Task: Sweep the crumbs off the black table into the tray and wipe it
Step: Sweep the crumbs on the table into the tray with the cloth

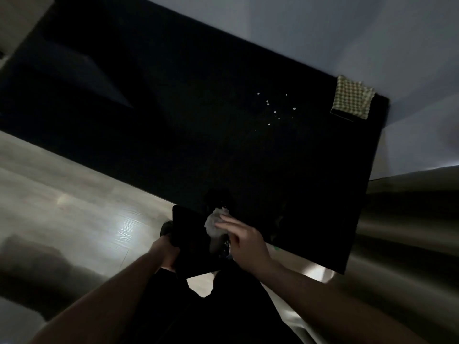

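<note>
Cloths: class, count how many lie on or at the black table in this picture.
2. A yellow-green checkered cloth lies at the black table's far right corner; a crumpled pale grey cloth sits under the right hand at the near edge. Darkness may hide others.

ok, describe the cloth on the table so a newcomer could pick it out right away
Start at the black table and follow it to its far right corner, next to the pale wall. The checked cloth lies folded there, beyond the scattered crumbs. Its yellow-green check is the only pattern on the dark top.
</note>
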`<action>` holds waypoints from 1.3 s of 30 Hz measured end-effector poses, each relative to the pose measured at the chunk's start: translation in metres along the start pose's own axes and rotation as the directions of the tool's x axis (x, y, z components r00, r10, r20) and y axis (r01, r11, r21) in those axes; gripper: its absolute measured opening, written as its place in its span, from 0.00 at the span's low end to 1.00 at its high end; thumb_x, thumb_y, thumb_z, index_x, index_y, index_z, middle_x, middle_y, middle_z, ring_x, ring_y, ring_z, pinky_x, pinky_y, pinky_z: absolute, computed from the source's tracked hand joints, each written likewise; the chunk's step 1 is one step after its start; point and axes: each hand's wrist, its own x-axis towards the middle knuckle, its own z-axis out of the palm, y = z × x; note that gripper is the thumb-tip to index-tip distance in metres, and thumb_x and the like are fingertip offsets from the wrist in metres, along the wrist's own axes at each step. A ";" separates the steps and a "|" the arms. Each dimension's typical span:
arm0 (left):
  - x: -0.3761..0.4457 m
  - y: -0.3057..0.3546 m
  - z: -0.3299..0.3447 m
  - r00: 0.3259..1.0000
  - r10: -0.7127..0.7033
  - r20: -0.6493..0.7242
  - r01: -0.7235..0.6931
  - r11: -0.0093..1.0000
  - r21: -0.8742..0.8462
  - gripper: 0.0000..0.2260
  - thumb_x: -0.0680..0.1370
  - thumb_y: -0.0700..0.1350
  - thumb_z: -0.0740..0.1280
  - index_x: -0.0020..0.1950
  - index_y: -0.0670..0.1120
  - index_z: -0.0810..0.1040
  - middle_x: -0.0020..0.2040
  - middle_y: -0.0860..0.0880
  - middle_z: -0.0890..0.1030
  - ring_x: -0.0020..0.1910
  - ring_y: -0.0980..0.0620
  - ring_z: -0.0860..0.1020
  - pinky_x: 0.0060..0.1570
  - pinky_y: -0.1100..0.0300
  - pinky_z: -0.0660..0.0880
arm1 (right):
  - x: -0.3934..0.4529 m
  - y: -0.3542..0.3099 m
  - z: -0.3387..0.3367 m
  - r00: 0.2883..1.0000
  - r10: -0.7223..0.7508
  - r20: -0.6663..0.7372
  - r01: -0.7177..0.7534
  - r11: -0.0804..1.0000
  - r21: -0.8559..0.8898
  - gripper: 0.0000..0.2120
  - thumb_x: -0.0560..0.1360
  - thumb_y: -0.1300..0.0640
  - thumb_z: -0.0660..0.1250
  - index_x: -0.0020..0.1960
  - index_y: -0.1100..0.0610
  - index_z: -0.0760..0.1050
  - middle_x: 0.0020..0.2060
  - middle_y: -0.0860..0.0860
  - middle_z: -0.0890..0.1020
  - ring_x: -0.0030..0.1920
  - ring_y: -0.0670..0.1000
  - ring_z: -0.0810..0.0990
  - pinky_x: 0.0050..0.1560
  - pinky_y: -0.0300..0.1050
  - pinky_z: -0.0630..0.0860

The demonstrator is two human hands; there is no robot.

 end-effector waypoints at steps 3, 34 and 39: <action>-0.008 0.003 -0.003 1.000 0.015 -0.012 -0.015 1.000 0.021 0.20 0.73 0.42 0.69 0.64 0.41 0.80 0.52 0.39 0.86 0.50 0.40 0.86 0.49 0.49 0.85 | 0.011 -0.007 -0.032 0.995 0.008 -0.095 -0.003 0.998 0.061 0.23 0.80 0.68 0.62 0.67 0.49 0.82 0.69 0.40 0.78 0.72 0.38 0.73 0.73 0.48 0.73; -0.017 0.014 -0.016 0.999 0.026 -0.039 -0.026 1.000 0.007 0.17 0.74 0.41 0.68 0.62 0.42 0.83 0.57 0.40 0.86 0.57 0.42 0.84 0.57 0.54 0.81 | 0.031 0.001 0.014 0.977 0.013 -0.211 -0.033 0.996 -0.088 0.25 0.78 0.69 0.60 0.70 0.52 0.80 0.75 0.47 0.75 0.80 0.40 0.60 0.79 0.46 0.62; -0.013 0.013 -0.021 0.998 0.059 -0.012 -0.059 0.998 -0.026 0.15 0.75 0.42 0.68 0.60 0.40 0.84 0.54 0.39 0.86 0.56 0.41 0.84 0.57 0.51 0.81 | -0.015 -0.028 0.049 0.968 0.143 -0.206 -0.133 0.989 0.061 0.29 0.76 0.72 0.61 0.67 0.46 0.81 0.71 0.37 0.77 0.75 0.37 0.70 0.76 0.45 0.69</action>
